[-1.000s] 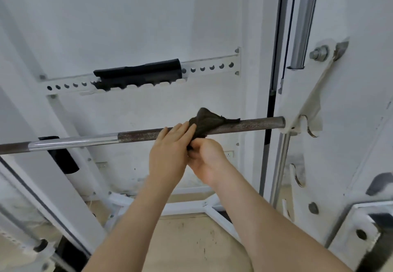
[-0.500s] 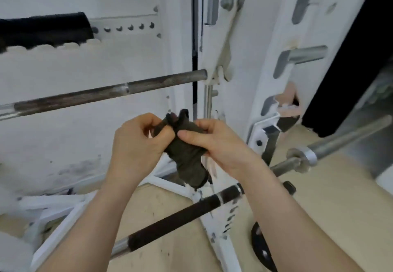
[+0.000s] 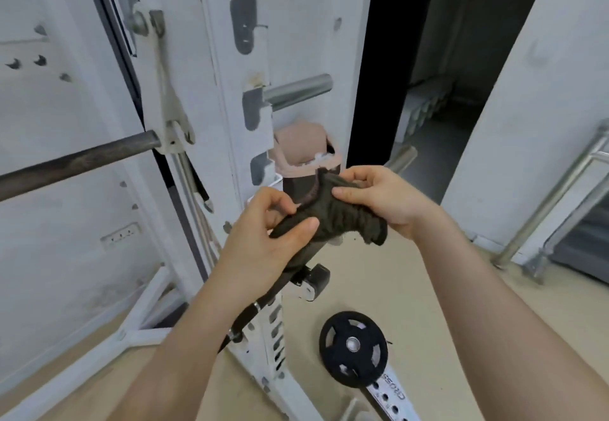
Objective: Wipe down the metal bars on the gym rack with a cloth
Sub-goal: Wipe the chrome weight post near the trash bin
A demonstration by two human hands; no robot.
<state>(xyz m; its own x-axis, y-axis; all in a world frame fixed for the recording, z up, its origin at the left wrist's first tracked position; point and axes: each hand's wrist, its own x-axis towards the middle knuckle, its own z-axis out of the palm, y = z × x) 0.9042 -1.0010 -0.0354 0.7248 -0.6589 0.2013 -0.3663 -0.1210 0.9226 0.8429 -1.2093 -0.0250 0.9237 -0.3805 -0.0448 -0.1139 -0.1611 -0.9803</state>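
Dark, ribbed cloth (image 3: pixel 333 219), soft and matt; dull, rough-looking metal on the long bar (image 3: pixel 75 162); smooth brushed steel on the short peg (image 3: pixel 298 91); chipped white paint on the rack upright (image 3: pixel 220 68); matt black weight plate (image 3: pixel 354 348) with shiny hub

The cloth (image 3: pixel 333 216) is dark, olive-brown and bunched into folds, stretched between both hands, one frayed end dangling below the right hand. Up and to the left of the hands, a dull, dark metal bar (image 3: pixel 75 160) runs level, its end seated in the white rack's bracket.
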